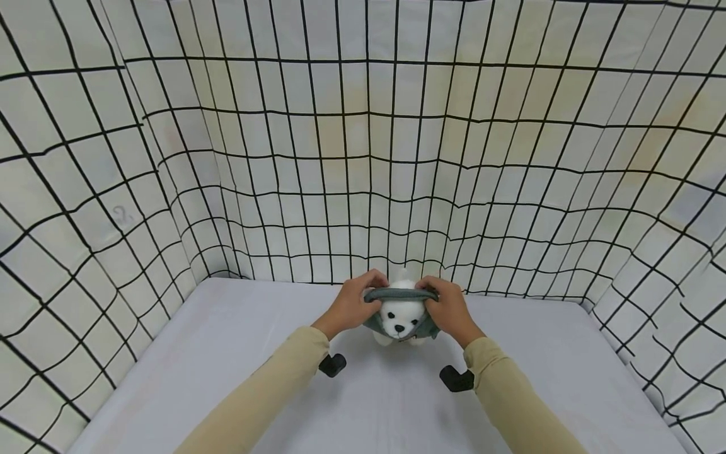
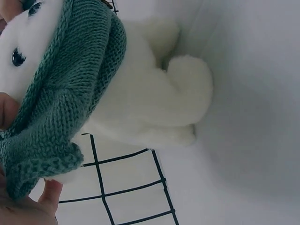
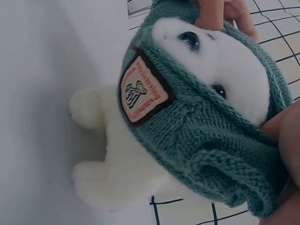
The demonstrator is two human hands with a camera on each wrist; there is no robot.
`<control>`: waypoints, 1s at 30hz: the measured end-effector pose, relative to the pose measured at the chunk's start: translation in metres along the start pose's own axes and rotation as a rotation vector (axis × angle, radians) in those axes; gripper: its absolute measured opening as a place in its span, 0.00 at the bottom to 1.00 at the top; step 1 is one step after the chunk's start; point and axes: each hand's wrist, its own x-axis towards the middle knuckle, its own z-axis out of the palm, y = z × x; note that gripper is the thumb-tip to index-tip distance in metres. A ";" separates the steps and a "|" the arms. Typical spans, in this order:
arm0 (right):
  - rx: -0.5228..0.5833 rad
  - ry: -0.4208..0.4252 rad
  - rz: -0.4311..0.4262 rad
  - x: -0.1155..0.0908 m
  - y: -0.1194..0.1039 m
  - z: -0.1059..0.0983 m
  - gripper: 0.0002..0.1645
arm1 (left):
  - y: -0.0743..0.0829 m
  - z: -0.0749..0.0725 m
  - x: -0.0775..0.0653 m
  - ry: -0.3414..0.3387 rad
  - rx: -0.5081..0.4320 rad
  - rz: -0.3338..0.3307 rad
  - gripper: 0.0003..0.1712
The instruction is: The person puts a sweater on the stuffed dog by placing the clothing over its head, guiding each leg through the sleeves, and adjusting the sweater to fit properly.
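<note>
A white plush animal with black eyes and nose sits facing me, its paws on the white surface. Stretched around its face is a green knitted sweater, its neck edge across the forehead and under the muzzle. My left hand pinches that edge beside one side of the head, thumb toward the face. On the other side my right hand pinches the same edge. A square patch with a small figure is on the sweater's front. The hands hide parts of the sweater's sides.
The white padded surface carries the toy. Behind and at both sides stand white sheet walls with a black grid. Black wrist mounts stick out inward from both tan sleeves.
</note>
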 end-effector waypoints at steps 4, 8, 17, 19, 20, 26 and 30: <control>0.014 -0.036 0.061 0.001 -0.002 0.000 0.13 | 0.000 0.003 0.002 -0.010 -0.040 -0.050 0.19; 0.015 -0.084 0.126 0.003 -0.004 -0.002 0.12 | 0.000 0.003 0.005 -0.039 -0.084 -0.107 0.19; 0.183 -0.191 0.289 0.010 0.002 0.002 0.18 | -0.008 0.000 0.014 -0.107 -0.158 -0.208 0.22; 0.218 -0.202 0.342 0.012 0.005 0.004 0.20 | -0.008 0.000 0.015 -0.120 -0.187 -0.233 0.22; 0.235 -0.204 0.371 0.013 0.006 0.005 0.20 | -0.008 0.000 0.016 -0.126 -0.204 -0.247 0.23; 0.373 -0.197 0.531 0.018 0.012 0.013 0.27 | -0.011 0.002 0.020 -0.147 -0.272 -0.282 0.23; 0.468 -0.196 0.567 0.018 0.016 0.020 0.28 | -0.015 0.003 0.020 -0.130 -0.278 -0.292 0.21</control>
